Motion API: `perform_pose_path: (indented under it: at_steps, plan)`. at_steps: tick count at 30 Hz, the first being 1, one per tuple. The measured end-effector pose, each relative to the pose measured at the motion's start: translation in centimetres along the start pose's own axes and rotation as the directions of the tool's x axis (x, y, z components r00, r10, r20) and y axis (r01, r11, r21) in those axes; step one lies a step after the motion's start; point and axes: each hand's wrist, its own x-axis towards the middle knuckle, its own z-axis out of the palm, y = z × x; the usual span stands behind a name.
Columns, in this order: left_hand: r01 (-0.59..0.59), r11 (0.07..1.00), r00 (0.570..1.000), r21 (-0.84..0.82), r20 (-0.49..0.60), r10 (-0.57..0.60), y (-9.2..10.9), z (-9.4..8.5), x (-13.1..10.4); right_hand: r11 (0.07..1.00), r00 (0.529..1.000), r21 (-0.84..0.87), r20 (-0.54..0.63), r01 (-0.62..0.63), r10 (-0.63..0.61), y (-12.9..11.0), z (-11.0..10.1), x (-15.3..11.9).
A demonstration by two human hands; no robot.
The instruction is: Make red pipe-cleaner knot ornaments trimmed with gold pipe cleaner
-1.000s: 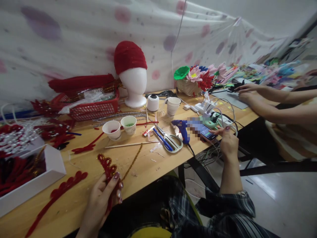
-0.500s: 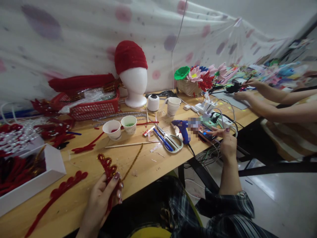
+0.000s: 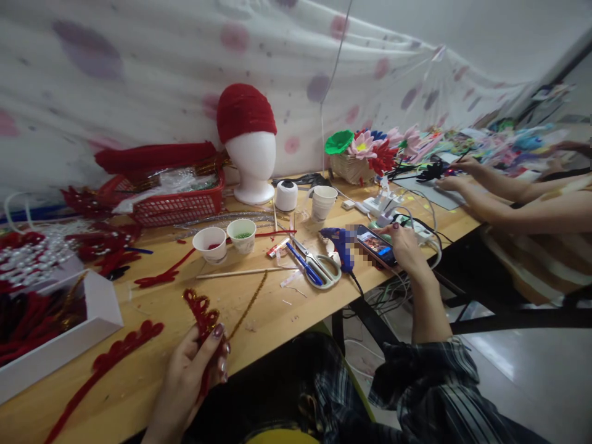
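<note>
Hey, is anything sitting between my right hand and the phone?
Nothing visible. Your right hand is right at the edge of the phone, though I can't tell whether the fingertips touch it. The blue glue gun lies on the phone's opposite side, clear of that gap.

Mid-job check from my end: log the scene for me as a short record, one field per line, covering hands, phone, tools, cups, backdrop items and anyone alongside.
Left hand: holding a red piece edged in gold
Right hand: at the right side of the phone; grip unclear
Phone screen: lit
Tools: glue gun left of the phone; pen beside scissors
Cups: one with red contents, one with green, a third with contents not visible
Head form: wearing a red cap
Co-worker's hands: at a black piece
</note>
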Motion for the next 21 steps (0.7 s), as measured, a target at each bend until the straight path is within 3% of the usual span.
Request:
perform_pose_path:
  at_steps: [10,17,21]
  plan:
    - [-0.015,1.0,0.999,-0.005,0.048,0.015,-0.6,-0.6,0.5,0.999,0.997,-0.034,0.067,0.039,-0.037,0.5,1.0,0.7]
    - [-0.023,0.999,0.998,-0.024,0.058,0.024,-0.8,-0.9,0.6,0.996,0.996,-0.005,0.039,0.085,-0.085,0.4,1.4,0.8]
    - [-0.016,1.0,0.998,-0.02,0.062,0.017,-0.9,-0.9,0.7,0.995,0.994,0.0,-0.021,0.103,-0.103,0.1,0.5,0.5]
